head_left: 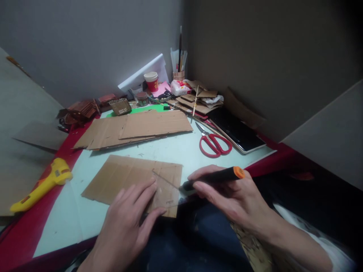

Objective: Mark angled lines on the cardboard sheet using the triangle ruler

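A piece of brown cardboard [113,177] lies at the near edge of the table. On its right part rests a clear, see-through plastic piece [167,194], perhaps a set square. My left hand [133,211] lies on the cardboard and the clear piece's left side, fingers stretched out, thumb near the front edge. A thick black marker [215,176] with an orange end is pinched in my right hand [235,196]. Its tip points left, close to the cardboard's right edge. A dark line [166,179] runs slantwise from the tip area across the cardboard.
Red-handled scissors [215,145] lie open-bladed to the right, beside a black tablet-like slab [238,130]. Larger cardboard sheets [141,126] lie behind. A yellow glue gun [42,185] is at left. Farther back stand a red paper cup [151,82] and a brush holder [179,74].
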